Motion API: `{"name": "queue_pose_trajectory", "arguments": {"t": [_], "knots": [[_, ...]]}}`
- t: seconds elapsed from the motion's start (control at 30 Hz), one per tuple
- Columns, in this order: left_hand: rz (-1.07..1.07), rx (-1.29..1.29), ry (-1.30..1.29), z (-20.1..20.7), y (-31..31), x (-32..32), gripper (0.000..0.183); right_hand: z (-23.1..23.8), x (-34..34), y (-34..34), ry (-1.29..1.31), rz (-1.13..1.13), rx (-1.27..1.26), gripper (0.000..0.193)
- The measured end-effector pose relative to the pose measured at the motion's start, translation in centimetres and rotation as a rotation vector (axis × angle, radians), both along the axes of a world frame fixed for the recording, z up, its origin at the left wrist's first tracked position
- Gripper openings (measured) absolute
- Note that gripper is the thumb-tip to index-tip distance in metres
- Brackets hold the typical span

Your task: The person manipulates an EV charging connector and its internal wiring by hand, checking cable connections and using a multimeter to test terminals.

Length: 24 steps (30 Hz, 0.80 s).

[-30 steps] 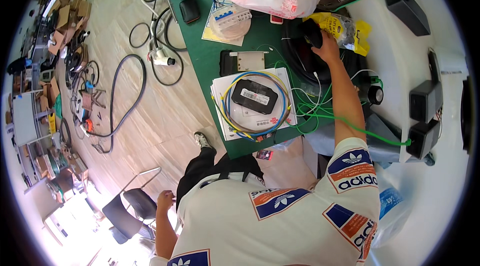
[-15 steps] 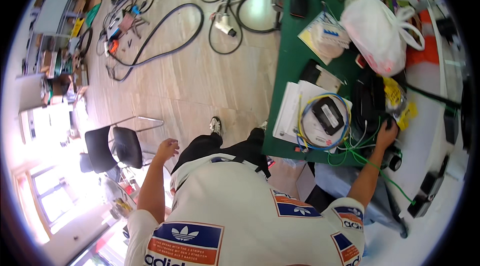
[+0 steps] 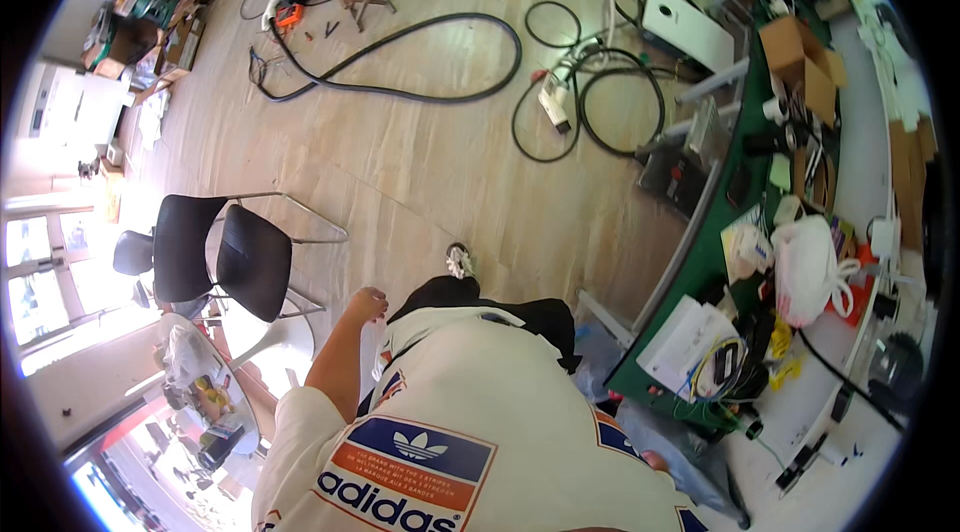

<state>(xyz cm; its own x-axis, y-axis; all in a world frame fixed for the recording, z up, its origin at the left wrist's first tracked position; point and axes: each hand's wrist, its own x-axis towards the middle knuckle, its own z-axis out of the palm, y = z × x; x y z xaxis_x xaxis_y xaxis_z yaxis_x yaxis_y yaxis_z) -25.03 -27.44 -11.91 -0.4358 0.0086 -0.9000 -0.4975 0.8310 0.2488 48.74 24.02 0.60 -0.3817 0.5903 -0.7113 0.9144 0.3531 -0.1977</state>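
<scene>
My left hand (image 3: 369, 305) hangs beside my hip over the floor, its fingers loosely bent and apart, with nothing in them. It is nearest to my black trousers and touches no object. Of my right hand (image 3: 655, 460) only a small patch of skin shows past the shirt, by the right sleeve; its fingers are hidden. Ahead of that side stands a green-topped desk (image 3: 640, 382). On its near end lie white papers (image 3: 680, 340) with a coiled blue and yellow cable (image 3: 697, 384) around a black device (image 3: 729, 364).
A black chair (image 3: 255, 262) stands at the left, and a round table (image 3: 235, 382) behind it. Thick black cable (image 3: 430, 97) loops over the floor ahead, near a white charging plug (image 3: 553, 107). A white plastic bag (image 3: 803, 272) sits on the desk.
My right hand has left the cluttered desk end and dropped to my side, mostly out of sight. The view has turned left, so the desk sits farther right. My left hand stays empty.
</scene>
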Motion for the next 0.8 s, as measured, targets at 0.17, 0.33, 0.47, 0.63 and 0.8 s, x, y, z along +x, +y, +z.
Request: {"name": "queue_pose_trajectory", "arguments": {"t": [0.17, 0.33, 0.47, 0.63, 0.8], "knots": [[0.246, 0.16, 0.107, -1.0, -3.7, -8.8, 0.035, -2.8, -27.7, 2.8, -0.26, -0.717, -0.385, 0.018], [0.311, 0.123, 0.082, -2.0, -6.3, -14.8, 0.035, -3.6, -52.0, 6.4, -0.244, -0.494, -0.531, 0.018], [0.331, 0.078, 0.06, -1.0, -6.0, -20.6, 0.035, -3.6, -68.6, 7.7, -0.208, -0.148, -0.584, 0.019], [0.669, 0.009, -0.048, -0.4, -6.8, -24.3, 0.036, 10.1, -92.0, 3.9, 0.216, 0.813, -0.513, 0.02], [0.968, 0.126, -0.054, 2.3, -3.4, -32.9, 0.031, -9.5, -111.6, 16.9, -0.572, -0.24, -0.654, 0.015]]}}
